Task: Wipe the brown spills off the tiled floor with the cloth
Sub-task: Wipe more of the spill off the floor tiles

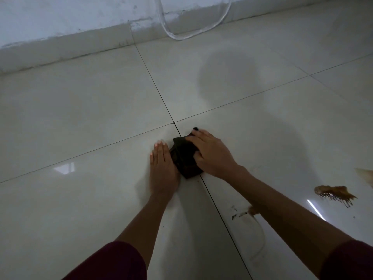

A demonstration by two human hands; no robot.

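Presently, the following items are being recorded.

Cloth (185,158): dark, folded, being pressed flat on the floor (80,118) at the grout line just below the crossing of four tiles. Its long axis is running from upper left to lower right, roughly along that grout line.

Right hand (210,152): being laid over the cloth's right side, fingers spread along the top edge and thumb tucked at the near edge; whether the cloth is being gripped or only pressed cannot be told.

Left hand (162,166): being held flat on the tile, fingers straight and together, just beside the cloth's left edge, touching or nearly so; nothing is being held by it.

Spills: a brown patch (335,194) is lying well to the right of the cloth and nearer the person; a smaller brown smear (252,211) with dark flecks is showing beside the right forearm; a further pale-brown trace (366,175) is being cut off by the right edge.

Judgement: the remaining spills are all lying down and to the right of the cloth, so the right hand is being judged the nearer one for dragging it there.

Also noted: a clear hose (171,33) by the wall.
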